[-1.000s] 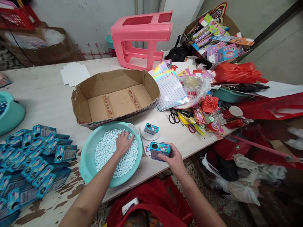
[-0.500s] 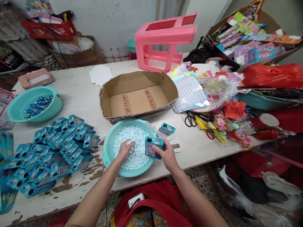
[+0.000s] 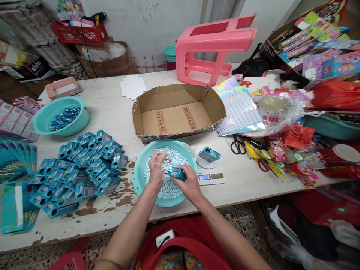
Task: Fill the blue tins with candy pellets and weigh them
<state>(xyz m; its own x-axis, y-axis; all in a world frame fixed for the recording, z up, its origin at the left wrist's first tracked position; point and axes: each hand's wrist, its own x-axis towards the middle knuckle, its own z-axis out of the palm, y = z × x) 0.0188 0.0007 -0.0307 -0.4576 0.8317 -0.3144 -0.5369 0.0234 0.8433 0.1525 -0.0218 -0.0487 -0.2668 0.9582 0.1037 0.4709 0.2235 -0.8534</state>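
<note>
My right hand (image 3: 191, 183) grips a small blue box (image 3: 177, 173), tilted toward the left over the teal basin (image 3: 137, 180). Small pale candies (image 3: 170, 190), like mints, fill much of that basin. Some of them are in my left hand (image 3: 157, 167), whose closed fingers are at the open end of the box. To the right, a second blue box (image 3: 209, 154) lies on the white digital scale (image 3: 218, 177), its display lit. Many more blue boxes (image 3: 95, 165) with round holes are heaped at the left.
An open cardboard box (image 3: 174, 120) stands behind the basin. Another teal basin (image 3: 63, 131) holds blue wrapped pieces. Scissors (image 3: 237, 145) and mixed packages lie to the right. A pink stool (image 3: 197, 45) rests on its side at the back, and flat blue packaging (image 3: 17, 161) is far left.
My left hand has risen from the candies to the open end of the box. My right hand has tipped the box toward it. The camera view has shifted left.
</note>
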